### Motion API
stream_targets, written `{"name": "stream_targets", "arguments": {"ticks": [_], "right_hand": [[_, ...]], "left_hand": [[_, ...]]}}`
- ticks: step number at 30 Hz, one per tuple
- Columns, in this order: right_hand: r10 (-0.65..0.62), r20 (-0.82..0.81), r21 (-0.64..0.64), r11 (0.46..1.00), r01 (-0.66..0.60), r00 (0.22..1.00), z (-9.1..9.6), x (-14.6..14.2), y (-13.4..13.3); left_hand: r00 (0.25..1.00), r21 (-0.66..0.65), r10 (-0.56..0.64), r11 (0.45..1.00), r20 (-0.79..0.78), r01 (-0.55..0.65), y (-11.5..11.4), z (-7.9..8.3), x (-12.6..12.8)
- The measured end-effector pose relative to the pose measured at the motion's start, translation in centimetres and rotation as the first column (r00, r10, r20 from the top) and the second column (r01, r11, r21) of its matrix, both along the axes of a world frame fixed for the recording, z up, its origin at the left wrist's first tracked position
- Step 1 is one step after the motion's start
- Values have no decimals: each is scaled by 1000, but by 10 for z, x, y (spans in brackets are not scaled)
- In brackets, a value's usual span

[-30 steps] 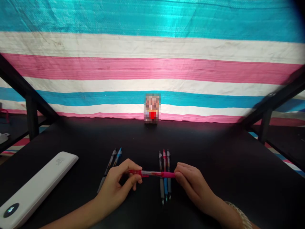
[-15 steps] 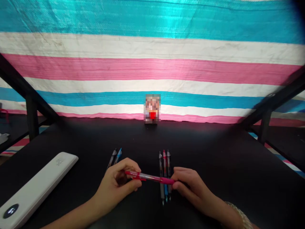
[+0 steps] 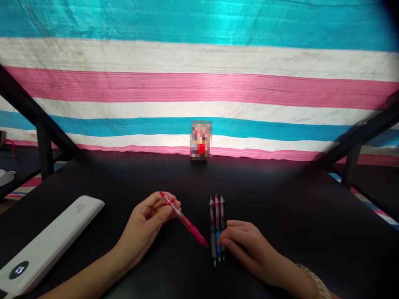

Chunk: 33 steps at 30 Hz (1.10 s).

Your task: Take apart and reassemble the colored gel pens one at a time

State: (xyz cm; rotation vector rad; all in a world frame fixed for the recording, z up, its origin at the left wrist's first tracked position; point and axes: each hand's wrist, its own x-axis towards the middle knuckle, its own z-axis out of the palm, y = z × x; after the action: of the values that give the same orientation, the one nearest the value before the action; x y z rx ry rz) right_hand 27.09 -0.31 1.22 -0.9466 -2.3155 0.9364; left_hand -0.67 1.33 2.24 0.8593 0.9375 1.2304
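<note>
My left hand (image 3: 154,214) is closed on a red ballpoint pen (image 3: 187,222) by its upper end. The pen slants down to the right above the table, its pink grip lowest and free of the fingers. Three pens lie side by side on the table: a clear one with a grey grip (image 3: 213,241), a middle one with a red top and blue grip (image 3: 217,214), and a dark-topped one (image 3: 222,211). My right hand (image 3: 249,245) has thumb and forefinger drawn together over the lower part of the two right-hand pens. What lies between those fingertips is hidden.
A white power bank (image 3: 59,241) with a round dark display lies on the left of the black table (image 3: 149,174). A small blurred box (image 3: 201,141) stands at the back edge before a striped sheet (image 3: 124,87). Black frame bars (image 3: 46,145) rise at both sides.
My right hand has let go of the red pen's grip end and shifted slightly left onto the row. My left hand has risen, tilting the pen downward and covering two pens behind it.
</note>
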Motion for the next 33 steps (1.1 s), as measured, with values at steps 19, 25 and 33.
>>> {"name": "stream_targets", "arguments": {"ticks": [19,25,33], "right_hand": [[-28,-16,28,999,28,999,-4,2,1],[-30,-10,44,999,31,999,-6,2,-1],[-40,-23,65,997,42,999,-6,3,-2]], "left_hand": [[996,15,-49,999,-72,50,-2,-3,0],[997,18,-41,999,-67,42,-3,-1,2],[996,22,-39,999,-77,41,-1,-4,1]]}}
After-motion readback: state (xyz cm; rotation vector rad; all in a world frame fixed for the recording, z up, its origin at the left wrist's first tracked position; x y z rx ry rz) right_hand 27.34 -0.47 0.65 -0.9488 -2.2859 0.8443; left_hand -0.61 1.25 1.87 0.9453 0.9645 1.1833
